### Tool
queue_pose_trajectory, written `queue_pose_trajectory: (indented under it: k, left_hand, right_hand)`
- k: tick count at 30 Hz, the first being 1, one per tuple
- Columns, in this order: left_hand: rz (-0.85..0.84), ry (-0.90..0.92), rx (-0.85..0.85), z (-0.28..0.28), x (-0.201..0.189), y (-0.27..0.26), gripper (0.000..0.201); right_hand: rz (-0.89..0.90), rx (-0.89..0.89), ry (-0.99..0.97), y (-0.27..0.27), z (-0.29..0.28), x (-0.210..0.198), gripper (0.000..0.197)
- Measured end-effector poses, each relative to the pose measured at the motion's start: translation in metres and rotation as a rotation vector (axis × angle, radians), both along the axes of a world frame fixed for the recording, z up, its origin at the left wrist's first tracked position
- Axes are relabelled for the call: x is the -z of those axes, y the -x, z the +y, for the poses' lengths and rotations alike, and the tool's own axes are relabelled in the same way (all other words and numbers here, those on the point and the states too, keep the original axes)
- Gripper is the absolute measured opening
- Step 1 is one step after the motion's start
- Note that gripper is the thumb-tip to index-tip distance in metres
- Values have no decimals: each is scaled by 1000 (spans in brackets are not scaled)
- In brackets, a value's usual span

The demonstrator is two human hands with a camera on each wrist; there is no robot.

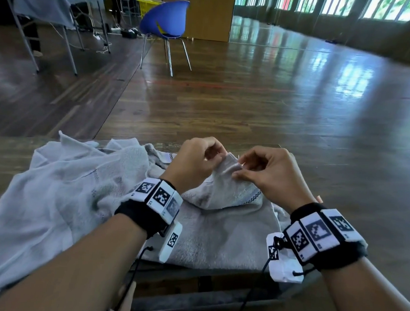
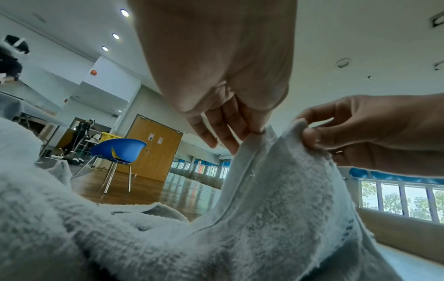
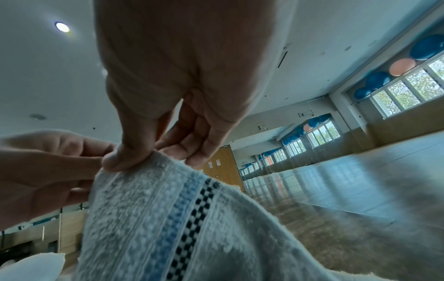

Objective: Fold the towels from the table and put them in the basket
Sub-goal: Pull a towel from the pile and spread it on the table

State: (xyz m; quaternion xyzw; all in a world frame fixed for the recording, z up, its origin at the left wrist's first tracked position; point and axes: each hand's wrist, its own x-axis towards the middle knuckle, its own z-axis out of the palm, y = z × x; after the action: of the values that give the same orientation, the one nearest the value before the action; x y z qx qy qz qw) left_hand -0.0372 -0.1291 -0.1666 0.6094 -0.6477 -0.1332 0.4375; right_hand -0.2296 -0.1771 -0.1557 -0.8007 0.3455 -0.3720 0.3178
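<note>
A grey towel [image 1: 220,231] with a blue and black checked stripe lies on the wooden table [image 1: 2,155] in front of me. One corner of it [image 1: 230,164] is lifted up. My left hand [image 1: 198,159] pinches that corner from the left, and my right hand [image 1: 266,169] pinches it from the right, thumb on the cloth. In the left wrist view the left hand [image 2: 242,133] and the right hand [image 2: 312,136] meet at the raised towel [image 2: 276,190]. In the right wrist view the right hand [image 3: 134,157] pinches the striped towel [image 3: 168,218]. No basket is in view.
A pile of other pale towels [image 1: 58,186] lies crumpled on the left of the table. Beyond the table's far edge is wooden floor with a blue chair [image 1: 164,21]. A cloth-covered table [image 1: 52,1] stands at the far left.
</note>
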Motion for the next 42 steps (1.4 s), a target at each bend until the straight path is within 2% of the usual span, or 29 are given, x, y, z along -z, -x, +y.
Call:
queue_pose_trajectory:
  k: [3, 15, 34, 42]
  left_hand:
    - [-7, 5, 25, -1, 1, 3, 6]
    - [84, -28, 50, -5, 2, 19, 7]
    - [77, -60, 106, -4, 6, 19, 8]
    - [82, -65, 131, -4, 4, 23, 9]
  right_hand:
    - [42, 88, 42, 0, -1, 1, 23]
    - [56, 175, 79, -1, -5, 6, 16]
    - [59, 115, 28, 0, -6, 6, 16]
    - [138, 82, 37, 4, -7, 7, 5]
